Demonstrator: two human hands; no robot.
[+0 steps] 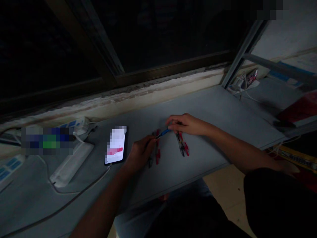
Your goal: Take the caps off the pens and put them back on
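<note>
A slim blue pen [162,133] is held slantwise above the grey desk, between my two hands. My left hand [140,151] is closed on its lower left end. My right hand [185,124] has its fingers bent together at the pen's upper right end, pinching it. Under and beside my left fingers lie a red pen [158,152] and a dark pen [150,162], partly hidden by the hand. Just below my right hand rest several red and black pens [182,145], close together; their upper ends are covered by my fingers. The light is dim, so fine detail is lost.
A lit phone [116,145] with a cable plugged in lies left of my left hand. Farther left are a white power strip [71,163] and loose cords. A metal frame post [241,56] rises at the back right, and a dark window runs behind the desk [205,102].
</note>
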